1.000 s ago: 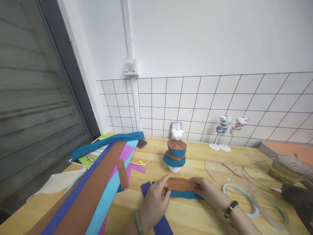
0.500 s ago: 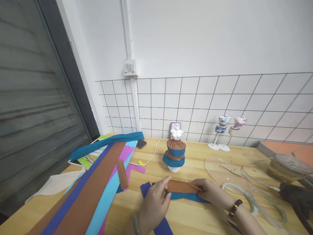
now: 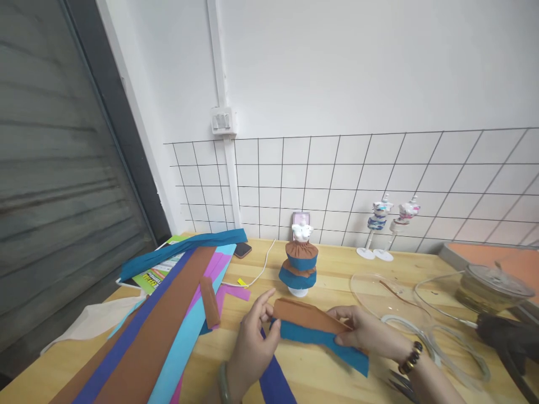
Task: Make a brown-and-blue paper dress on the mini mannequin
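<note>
My right hand pinches the right part of a layered strip of brown and blue crepe paper, brown above and blue below. My left hand is by the strip's left end, with thumb and index finger spread apart and no grip on it visible. Beyond the hands stands a small white dress form wearing a tiered brown and blue skirt. A dark blue strip lies on the table beneath my left hand.
Long coloured paper strips cover the table's left side. A phone and white cable lie behind. Two more small dress forms stand back right. Scissors, a clear disc, rings and a black-handled tool lie right.
My left fingers have come apart from the strip's left end. The strip now slants, its left end higher and its blue right end hanging lower below my right hand.
</note>
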`<state>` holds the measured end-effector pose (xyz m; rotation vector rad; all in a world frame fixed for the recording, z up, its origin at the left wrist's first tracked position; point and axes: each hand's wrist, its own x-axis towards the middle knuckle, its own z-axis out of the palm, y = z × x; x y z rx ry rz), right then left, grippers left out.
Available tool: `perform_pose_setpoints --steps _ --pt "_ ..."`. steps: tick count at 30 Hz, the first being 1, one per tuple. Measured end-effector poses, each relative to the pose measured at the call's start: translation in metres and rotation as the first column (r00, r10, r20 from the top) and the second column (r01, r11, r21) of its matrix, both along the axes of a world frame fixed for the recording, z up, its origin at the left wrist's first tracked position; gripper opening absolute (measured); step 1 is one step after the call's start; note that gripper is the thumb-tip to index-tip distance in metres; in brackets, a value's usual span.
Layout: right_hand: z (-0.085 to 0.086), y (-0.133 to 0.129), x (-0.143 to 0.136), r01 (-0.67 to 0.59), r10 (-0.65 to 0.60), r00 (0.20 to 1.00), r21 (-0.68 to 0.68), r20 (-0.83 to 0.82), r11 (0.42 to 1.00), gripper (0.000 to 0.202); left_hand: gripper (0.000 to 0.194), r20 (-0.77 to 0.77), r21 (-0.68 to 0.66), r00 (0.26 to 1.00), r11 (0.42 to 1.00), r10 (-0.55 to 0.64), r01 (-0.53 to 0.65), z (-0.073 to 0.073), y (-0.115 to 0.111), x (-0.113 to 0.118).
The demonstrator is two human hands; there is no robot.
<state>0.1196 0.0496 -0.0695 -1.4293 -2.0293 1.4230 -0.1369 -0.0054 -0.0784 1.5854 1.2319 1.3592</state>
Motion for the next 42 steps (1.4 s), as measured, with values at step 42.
perform_pose_setpoints --steps 42 --pt "0.059 -0.032 -0.069 -0.104 0.099 0.826 0.023 -0.556 0.994 0.040 0.076 0.460 -0.309 0.880 0.908 -0.117 0.282 0.046 0.000 -0.006"
